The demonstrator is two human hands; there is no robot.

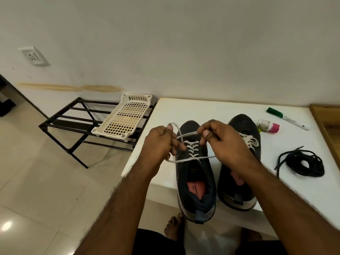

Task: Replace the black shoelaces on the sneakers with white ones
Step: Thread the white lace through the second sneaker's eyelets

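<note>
1. White surface (184, 111) carries both sneakers. The left sneaker (195, 173) has its heel hanging past the near edge, so a hard tug on the lace could likely drag it off onto the floor.
2. The right sneaker (241, 162) sits just beside it, already threaded in white. The right forearm crosses over it, so a wide elbow swing could knock it.
3. The left hand (161, 142) is closed, fingers curled round a loop of the white lace (191, 146) at the shoe's left side.
4. The right hand (219, 138) pinches the other stretch of the same lace above the eyelets. Both hands hold it taut. Risk: uneven pull leaves one end short, or the loop slips from the fingers and the knot comes out loose.
5. The lace crosses look done up the left sneaker and the hands seem to be at the tying step. The exact knot state is hidden by the fingers.
6. The black laces (303, 163) lie bundled on the surface, right of the sneakers, apart from them. Low risk of snagging there.
7. The green marker (287, 118) and small pink-capped bottle (268, 126) lie beyond the right sneaker. A shoved shoe could roll them.
</note>
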